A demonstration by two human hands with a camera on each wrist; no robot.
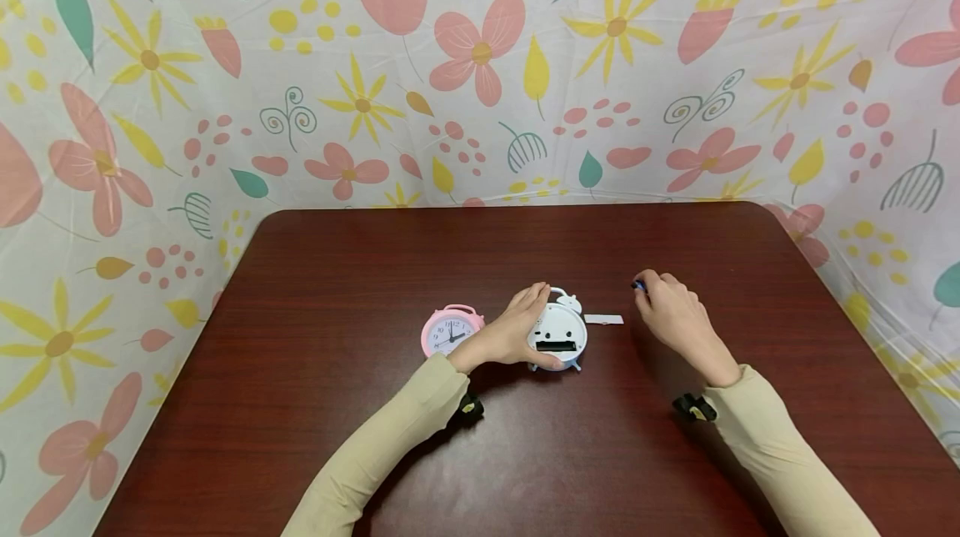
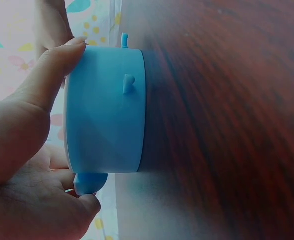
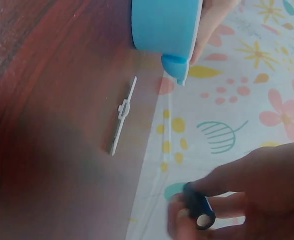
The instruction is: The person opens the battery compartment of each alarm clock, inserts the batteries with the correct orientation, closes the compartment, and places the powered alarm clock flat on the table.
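A blue alarm clock with a white back lies face down on the table, its battery slot uncovered and facing up. My left hand grips it from the left, thumb at the edge near the feet and fingers by the bells. Off to the right, my right hand pinches a dark battery between thumb and fingers, raised above the tabletop. Its flat metal end shows in the right wrist view. Between clock and right hand lies a thin white battery cover.
A pink alarm clock lies face up just left of the blue one, partly behind my left wrist. The dark red wooden table has rounded far corners. A flowered cloth hangs behind it and along both sides.
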